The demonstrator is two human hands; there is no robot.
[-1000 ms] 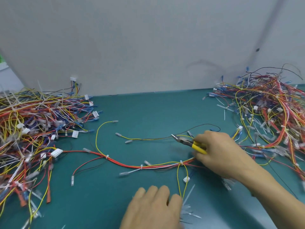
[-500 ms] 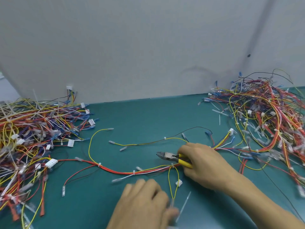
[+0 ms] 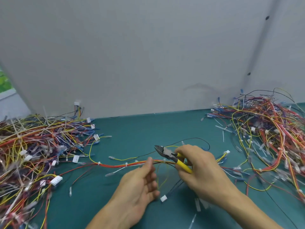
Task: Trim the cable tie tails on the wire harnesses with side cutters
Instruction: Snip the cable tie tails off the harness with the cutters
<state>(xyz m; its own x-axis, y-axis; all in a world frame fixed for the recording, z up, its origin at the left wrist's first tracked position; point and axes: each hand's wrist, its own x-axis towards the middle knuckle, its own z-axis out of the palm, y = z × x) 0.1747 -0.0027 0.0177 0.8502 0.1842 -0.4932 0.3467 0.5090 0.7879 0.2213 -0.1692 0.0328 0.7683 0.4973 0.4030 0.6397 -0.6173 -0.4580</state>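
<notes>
A wire harness [image 3: 115, 165] of red, orange and yellow wires with white cable ties stretches across the green mat [image 3: 132, 133]. My right hand [image 3: 203, 171] grips yellow-handled side cutters [image 3: 171, 156] just above the harness, dark jaws pointing left. My left hand [image 3: 140, 184] is turned on its side with fingers loosely curled, thumb tip at the bundle just left of the jaws. A white connector [image 3: 163, 198] on the harness lies below between my hands.
A large tangled pile of harnesses [image 3: 33, 154] covers the left side of the mat, and another pile [image 3: 267, 138] fills the right. Cut tie tails [image 3: 198, 204] lie near my right wrist. A grey wall panel [image 3: 148, 63] stands behind.
My left hand has come up from the mat's front edge to the harness and turned on its side. My right hand has shifted the cutters along the bundle, and the view has tilted.
</notes>
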